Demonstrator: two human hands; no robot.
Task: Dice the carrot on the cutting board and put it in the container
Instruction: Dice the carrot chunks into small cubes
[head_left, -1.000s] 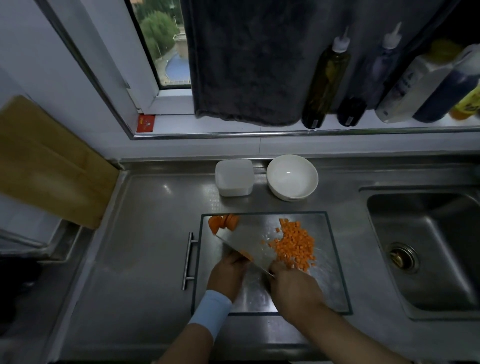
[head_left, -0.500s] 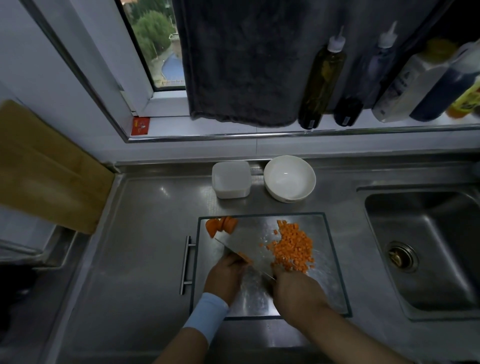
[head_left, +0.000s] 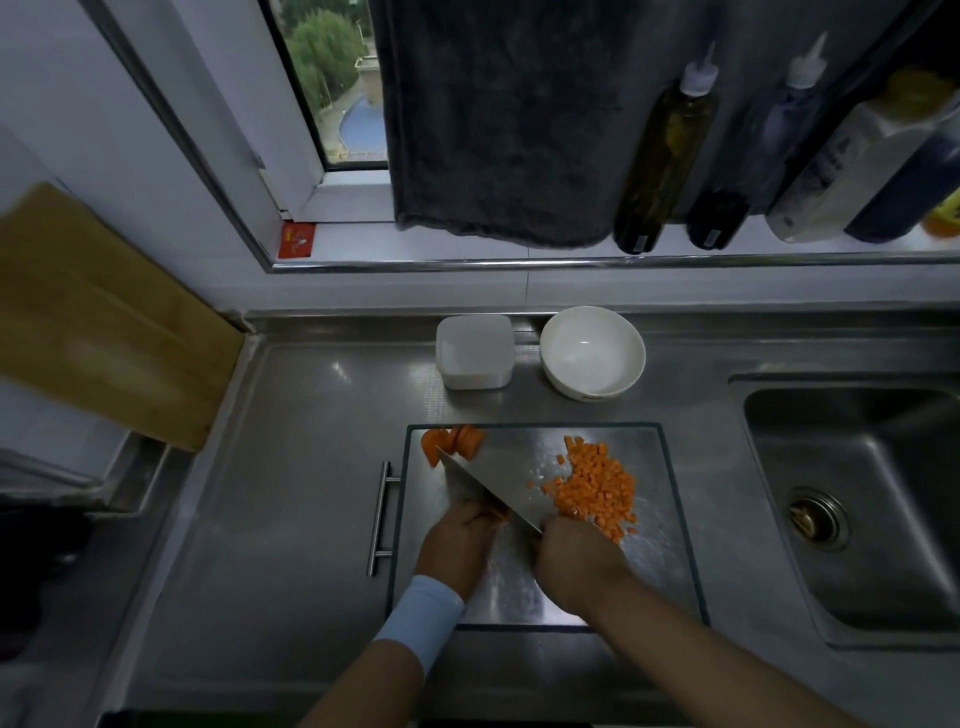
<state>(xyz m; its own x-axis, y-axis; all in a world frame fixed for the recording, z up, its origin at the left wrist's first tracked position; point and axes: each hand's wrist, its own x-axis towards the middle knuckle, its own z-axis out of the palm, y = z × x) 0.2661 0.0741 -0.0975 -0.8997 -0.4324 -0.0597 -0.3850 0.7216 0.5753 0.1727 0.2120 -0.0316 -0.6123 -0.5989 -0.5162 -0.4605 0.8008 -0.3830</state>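
Board edges: The cutting board (head_left: 660, 545) is laid flat on the tabletop (head_left: 291, 467), with a bar handle (head_left: 382, 517) jutting from its left edge. A dark rim is traced all round it.
Open room: A broad strip of bare steel is left to the board's left. The sink (head_left: 852, 499) is sunk just to its right. The container (head_left: 474, 352) and a bowl (head_left: 592, 353) are set side by side just beyond its far edge, apart from it.
Right hand: The right hand (head_left: 576, 561) is wrapped in a fist round the grip of the cleaver (head_left: 498, 480), and the grip itself is hidden. The blade is slanted from the board's middle to its far-left corner.
Left hand: The fingers of the left hand (head_left: 457, 545) are curled down on a carrot piece (head_left: 498, 514), pinned just left of the blade. Only a sliver of orange is shown.
Carrot: The diced carrot (head_left: 597, 483) is heaped on the board's right half. The uncut chunks (head_left: 452, 441) are stacked in its far-left corner.
Change: The blade tip is now seen over the chunks, where half a second ago it stopped short of them. The heap and both grips are unchanged.
Materials: The board, tabletop and sink are brushed steel, and the blade is broad, rectangular and shiny. The container is a rounded square of milky plastic. The bowl is round and glossy white, and the dice are small and blocky.
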